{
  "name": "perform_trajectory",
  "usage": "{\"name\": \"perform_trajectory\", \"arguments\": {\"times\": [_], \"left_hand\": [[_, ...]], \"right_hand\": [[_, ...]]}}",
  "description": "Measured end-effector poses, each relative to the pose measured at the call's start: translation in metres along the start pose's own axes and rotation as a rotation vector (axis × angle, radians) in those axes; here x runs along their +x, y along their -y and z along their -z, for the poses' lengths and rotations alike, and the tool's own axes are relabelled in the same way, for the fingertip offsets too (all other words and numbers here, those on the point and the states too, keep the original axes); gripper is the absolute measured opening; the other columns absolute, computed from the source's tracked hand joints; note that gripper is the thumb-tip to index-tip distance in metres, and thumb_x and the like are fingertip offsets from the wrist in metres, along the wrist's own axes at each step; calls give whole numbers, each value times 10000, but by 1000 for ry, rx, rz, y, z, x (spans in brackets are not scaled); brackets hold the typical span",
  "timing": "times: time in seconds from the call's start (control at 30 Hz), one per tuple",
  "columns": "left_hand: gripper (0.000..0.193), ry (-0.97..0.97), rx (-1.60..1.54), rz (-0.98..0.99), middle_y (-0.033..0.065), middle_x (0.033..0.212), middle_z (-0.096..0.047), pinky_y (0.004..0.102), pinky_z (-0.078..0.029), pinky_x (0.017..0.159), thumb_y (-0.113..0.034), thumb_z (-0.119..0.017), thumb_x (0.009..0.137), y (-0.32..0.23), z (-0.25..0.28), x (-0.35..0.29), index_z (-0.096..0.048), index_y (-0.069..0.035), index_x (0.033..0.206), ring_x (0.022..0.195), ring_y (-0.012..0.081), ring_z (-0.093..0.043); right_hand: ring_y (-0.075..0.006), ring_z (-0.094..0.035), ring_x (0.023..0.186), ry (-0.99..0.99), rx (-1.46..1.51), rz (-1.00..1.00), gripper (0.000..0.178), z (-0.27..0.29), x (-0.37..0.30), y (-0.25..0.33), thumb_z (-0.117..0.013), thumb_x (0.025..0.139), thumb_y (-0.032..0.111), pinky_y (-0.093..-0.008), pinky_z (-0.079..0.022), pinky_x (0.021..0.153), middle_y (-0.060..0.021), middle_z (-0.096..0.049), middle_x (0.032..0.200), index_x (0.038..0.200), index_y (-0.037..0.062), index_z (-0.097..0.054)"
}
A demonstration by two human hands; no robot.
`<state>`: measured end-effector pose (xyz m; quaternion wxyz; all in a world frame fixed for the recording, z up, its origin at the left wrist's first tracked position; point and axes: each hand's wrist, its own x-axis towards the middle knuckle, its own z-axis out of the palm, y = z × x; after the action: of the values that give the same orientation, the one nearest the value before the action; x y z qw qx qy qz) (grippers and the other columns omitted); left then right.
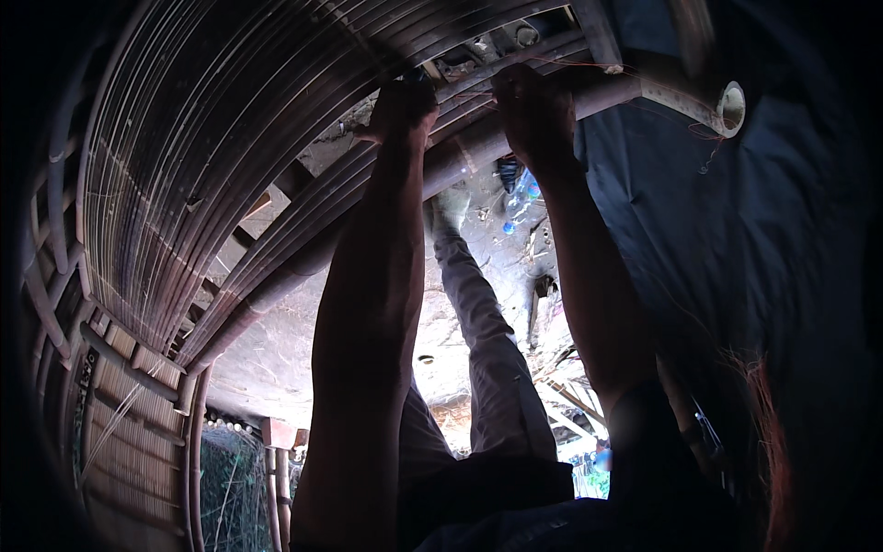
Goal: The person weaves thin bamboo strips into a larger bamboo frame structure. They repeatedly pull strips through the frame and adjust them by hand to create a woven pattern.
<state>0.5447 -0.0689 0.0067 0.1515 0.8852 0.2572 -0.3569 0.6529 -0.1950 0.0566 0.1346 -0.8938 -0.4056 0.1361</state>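
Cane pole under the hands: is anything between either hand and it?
Nothing visible. The left hand and the right hand both rest directly on the cane pole, beside the curved slats. A thin red thread runs near the right hand.

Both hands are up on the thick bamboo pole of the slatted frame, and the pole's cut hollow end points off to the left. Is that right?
Not quite. In the head view the bamboo pole ends in its cut hollow end at the right, not the left. Both the left hand and the right hand are on it, by the slatted frame.
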Motion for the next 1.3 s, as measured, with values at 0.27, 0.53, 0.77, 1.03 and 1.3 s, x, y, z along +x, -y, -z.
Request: {"name": "perform_trajectory", "arguments": {"times": [0.27, 0.53, 0.77, 1.03, 1.3], "left_hand": [[551, -210, -489, 221, 143, 1152, -616, 352, -455, 955, -468, -576, 828, 5, -34, 11, -565, -43, 1179, 1068, 253, -600], [604, -177, -766, 187, 148, 1215, -593, 614, -324, 993, -526, -513, 831, 25, -79, 37, -530, -107, 1265, 1135, 321, -564], [411, -111, -423, 267, 140, 1062, -646, 457, -433, 872, -381, -418, 911, 20, -57, 30, -629, -61, 1059, 1002, 288, -619], [284, -848, -1554, -27, 107, 834, -675, 349, -436, 811, -240, -378, 975, 41, -28, -71, -583, -82, 1092, 751, 226, -646], [761, -64, -3150, -531, 52, 768, -470, 197, -535, 495, -276, -577, 899, 10, 117, -217, -70, 0, 1395, 480, 103, -516]], "right_hand": [[-309, -664, 811, 126, -146, 27, 188, -18, 33, 41, -555, 842, 230, -415, -546, 694, -150, -667, 834, 887, 66, -636], [-88, -414, 412, 964, 622, -502, 277, -17, 54, 53, -551, 868, 347, -279, -350, 378, -34, -515, 586, 858, 78, -616], [-151, -487, 429, 716, 650, -155, 258, -40, 46, 34, -523, 865, 320, -332, -404, 440, -75, -541, 558, 916, 83, -612], [-211, -609, 614, 503, 534, -150, 242, 94, -30, 30, -475, 912, 186, -330, -470, 478, -125, -644, 935, 1003, -2, -599], [-196, -657, 866, 751, 1545, -85, 381, 32, -54, 58, -536, 914, 198, -332, -569, 678, -142, -631, 1145, 1234, -8, -549]]}}
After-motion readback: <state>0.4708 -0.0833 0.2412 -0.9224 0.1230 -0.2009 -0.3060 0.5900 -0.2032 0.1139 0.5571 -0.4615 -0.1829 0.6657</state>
